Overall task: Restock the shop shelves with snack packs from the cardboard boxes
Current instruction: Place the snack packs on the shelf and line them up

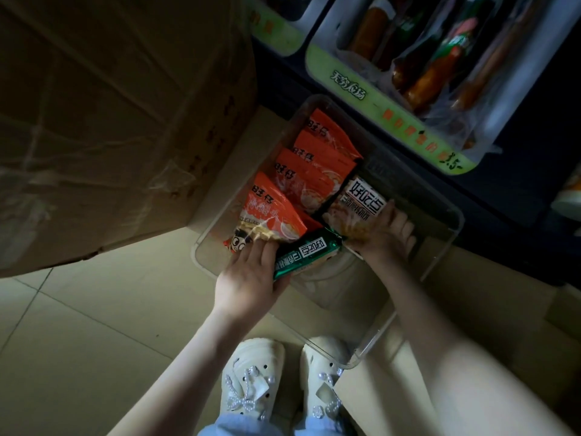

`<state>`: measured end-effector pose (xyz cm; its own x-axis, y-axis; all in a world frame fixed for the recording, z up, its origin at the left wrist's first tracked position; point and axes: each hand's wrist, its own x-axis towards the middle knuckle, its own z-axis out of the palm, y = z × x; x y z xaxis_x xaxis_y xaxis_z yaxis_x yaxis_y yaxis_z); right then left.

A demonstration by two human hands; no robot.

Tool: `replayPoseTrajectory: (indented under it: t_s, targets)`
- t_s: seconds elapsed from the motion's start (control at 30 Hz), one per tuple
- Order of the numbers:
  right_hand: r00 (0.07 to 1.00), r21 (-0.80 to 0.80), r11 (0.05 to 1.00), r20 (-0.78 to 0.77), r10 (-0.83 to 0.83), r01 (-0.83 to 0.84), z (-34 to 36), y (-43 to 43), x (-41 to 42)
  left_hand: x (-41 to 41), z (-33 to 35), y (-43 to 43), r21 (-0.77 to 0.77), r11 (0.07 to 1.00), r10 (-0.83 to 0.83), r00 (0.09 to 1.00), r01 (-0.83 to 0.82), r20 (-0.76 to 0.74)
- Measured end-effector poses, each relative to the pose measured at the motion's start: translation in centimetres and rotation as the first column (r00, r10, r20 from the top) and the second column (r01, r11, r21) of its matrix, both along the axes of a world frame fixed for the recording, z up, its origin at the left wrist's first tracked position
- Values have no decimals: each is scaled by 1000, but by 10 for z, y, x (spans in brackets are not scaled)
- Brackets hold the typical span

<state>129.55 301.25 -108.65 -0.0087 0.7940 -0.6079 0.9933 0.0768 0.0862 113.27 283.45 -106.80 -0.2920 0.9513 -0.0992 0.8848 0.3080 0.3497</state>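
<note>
I am crouching over a clear plastic rectangular bin [452, 221] that is sitting on the pale tiled floor [78, 325] against the foot of the dark shop shelving [518, 231]. My left hand [251, 272] is reaching into the bin's near corner, fingers lying fairly straight on the nearest orange snack pack, with the thumb tucking under one end of a green foil snack pack [306, 253] and holding it. My right hand [382, 234] is resting deeper in the bin, fingers bent over the near edge of a white snack pack with bold black lettering [358, 202]; I cannot tell whether they are truly gripping it or only pressing on it. A row of orange snack packs with a cartoon face [301, 171] is standing overlapped along the bin's left side, filling it from front to back. The green pack is lying across the front, between my two hands. A large brown cardboard box [110, 121], taped over, is standing just left of the bin. Above it, a green-edged shelf tray [371, 99] is holding clear-wrapped orange-brown sausages [430, 77]. My cream clog shoes with pearl charms [251, 382] are showing below, at the bin's near corner.
</note>
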Motion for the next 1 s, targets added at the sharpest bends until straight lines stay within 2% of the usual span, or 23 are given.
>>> replayPoseTrajectory:
  t_s: [0.1, 0.3, 0.43, 0.5, 0.57, 0.67, 0.73, 0.8, 0.9, 1.0]
  targets:
    - [999, -30, 999, -39, -30, 29, -2, 6, 1, -1, 1, 1, -12, 1000, 0, 1000, 0, -3]
    - [961, -156, 958, -101, -259, 242, 5, 20, 0, -1, 3, 2, -33, 999, 0, 1000, 0, -2]
    - [996, -238, 967, 12, -92, 92, 15, 33, 1, 0, 3, 2, -45, 999, -2, 1000, 3, 3]
    - [997, -244, 967, -3, -79, 75, 29, 34, 2, 2, 11, 5, -56, 998, 43, 996, -39, 72]
    - [998, -202, 979, -61, -5, -8, 51, 27, 1, 8, 29, 9, -109, 987, 131, 978, -114, 161]
    - [982, -118, 992, -187, 17, -39, 103, 10, -4, 13, 84, 20, -227, 922, 369, 890, -314, 267]
    - [956, -139, 988, -272, -108, 73, 150, 1, -8, 13, 132, 26, -328, 836, 538, 775, -440, 332]
    - [924, -129, 980, -332, -189, 154, 207, -7, -12, 5, 186, 28, -361, 792, 605, 707, -492, 365]
    - [877, -118, 972, -421, -233, 202, 306, -16, -21, -19, 273, 22, -327, 804, 594, 701, -497, 395]
    - [803, -163, 956, -519, -292, 242, 405, -25, -35, -47, 368, 11, -269, 834, 552, 742, -482, 380]
